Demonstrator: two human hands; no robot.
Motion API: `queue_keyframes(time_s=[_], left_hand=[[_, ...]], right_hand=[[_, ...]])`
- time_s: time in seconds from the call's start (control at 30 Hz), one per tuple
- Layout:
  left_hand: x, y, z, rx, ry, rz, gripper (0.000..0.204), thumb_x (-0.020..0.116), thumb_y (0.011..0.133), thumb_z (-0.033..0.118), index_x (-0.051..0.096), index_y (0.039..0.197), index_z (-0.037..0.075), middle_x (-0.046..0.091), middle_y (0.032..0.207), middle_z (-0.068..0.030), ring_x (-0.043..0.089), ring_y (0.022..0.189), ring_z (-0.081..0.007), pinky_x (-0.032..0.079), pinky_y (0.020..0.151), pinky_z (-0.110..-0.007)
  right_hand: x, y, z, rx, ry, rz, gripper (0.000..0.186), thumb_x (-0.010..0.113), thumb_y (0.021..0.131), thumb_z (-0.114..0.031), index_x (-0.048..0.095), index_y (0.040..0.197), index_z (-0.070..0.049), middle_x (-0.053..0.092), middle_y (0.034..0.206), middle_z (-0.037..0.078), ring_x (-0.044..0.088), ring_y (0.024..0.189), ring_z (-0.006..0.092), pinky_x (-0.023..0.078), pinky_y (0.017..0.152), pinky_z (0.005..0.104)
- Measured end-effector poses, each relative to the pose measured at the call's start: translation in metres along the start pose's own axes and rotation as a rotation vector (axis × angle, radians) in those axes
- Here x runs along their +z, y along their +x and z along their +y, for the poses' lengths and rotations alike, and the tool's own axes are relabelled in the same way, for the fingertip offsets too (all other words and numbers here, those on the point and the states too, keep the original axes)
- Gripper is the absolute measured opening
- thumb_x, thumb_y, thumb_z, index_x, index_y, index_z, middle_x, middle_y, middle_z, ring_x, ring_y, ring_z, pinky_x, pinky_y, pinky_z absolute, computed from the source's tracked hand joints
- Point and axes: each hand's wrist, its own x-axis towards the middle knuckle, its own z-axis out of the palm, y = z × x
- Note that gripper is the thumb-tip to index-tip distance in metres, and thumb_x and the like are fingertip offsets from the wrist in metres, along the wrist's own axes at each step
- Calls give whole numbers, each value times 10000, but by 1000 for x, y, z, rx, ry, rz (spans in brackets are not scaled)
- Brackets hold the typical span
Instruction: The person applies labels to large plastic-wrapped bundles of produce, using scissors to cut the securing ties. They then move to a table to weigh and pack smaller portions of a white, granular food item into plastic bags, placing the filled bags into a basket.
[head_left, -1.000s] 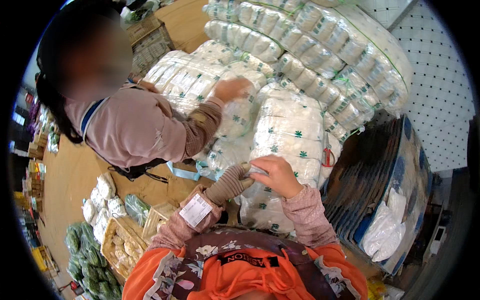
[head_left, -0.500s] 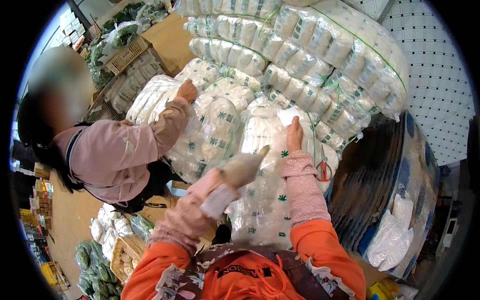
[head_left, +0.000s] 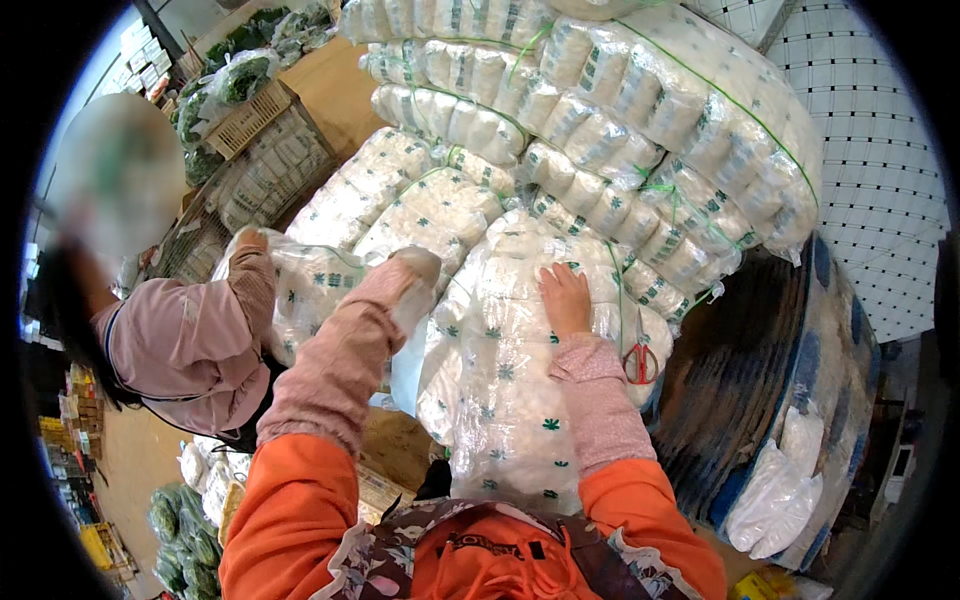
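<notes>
Beneath the right hand (head_left: 568, 306), its fingers (head_left: 563, 275) spread flat, a clear-wrapped white bale (head_left: 508, 375) stretches lengthwise forward; the blurred left hand (head_left: 416, 268), its grip impossible to tell, is farther left.

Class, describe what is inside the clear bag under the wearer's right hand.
White bundles show through the clear bag. The right hand covers a patch, and deeper contents are hidden.
</notes>
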Motion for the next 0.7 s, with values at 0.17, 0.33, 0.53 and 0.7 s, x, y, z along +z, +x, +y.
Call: queue_keyframes(time_s=[0.17,0.33,0.53,0.7], left_hand=[[33,-81,11,74,-545,187,485,584,686,56,499,1163,79,625,858,-190,615,790,-336,491,698,-409],[86,-126,27,189,-1101,472,561,570,722,45,403,1257,81,566,983,-137,554,905,-210,442,799,-321],[127,-175,58,385,-1606,911,584,591,752,1,374,1294,30,459,1203,-73,451,1054,-157,357,920,-267],[136,-221,66,430,-1903,754,671,638,721,3,342,1322,32,487,1138,-67,478,1007,-142,406,867,-271]], right_hand=[[-12,-5,-11,-21,-90,8,352,567,819,-254,555,1153,-141,481,1264,104,419,1211,277,254,1002,557],[-45,-24,-42,-64,-186,-129,348,561,823,-313,587,1114,-124,549,1169,105,442,1184,280,228,998,570],[-109,-73,-155,174,655,-270,212,575,857,-234,637,876,-32,621,719,29,577,718,180,434,665,350],[-99,-101,-213,623,1445,-512,212,581,883,-234,617,802,-41,556,627,-24,463,515,29,362,480,174]])
